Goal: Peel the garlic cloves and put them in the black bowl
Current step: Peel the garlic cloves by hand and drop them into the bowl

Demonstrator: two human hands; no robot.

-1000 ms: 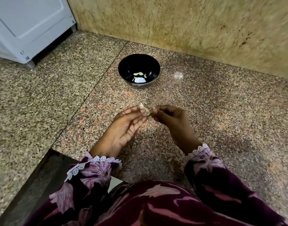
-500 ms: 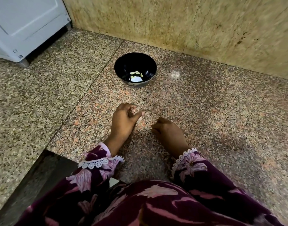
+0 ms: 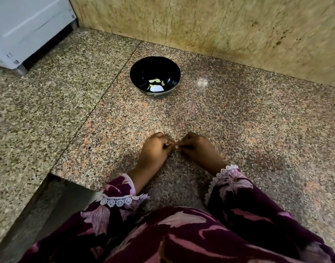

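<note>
Near the wall, a round shiny black bowl [image 3: 155, 76] is set on the speckled pink and grey stone worktop [image 3: 238, 118]. A few pale peeled garlic cloves [image 3: 156, 82] are seen at its bottom. Well in front of the bowl, the left hand [image 3: 155, 149] and the right hand [image 3: 198, 147] are met at the fingertips, fingers curled. Something tiny may be pinched between them, but it cannot be told. Purple flowered sleeves [image 3: 236, 188] with white lace cuffs are worn.

Black bowl [image 3: 138, 76]: glossy, round, upright on granite floor, 12 o'clock from hands, well apart. Peeled garlic cloves [image 3: 155, 80]: pale yellow-green, several, loose at bowl bottom beside bright white glare.
</note>
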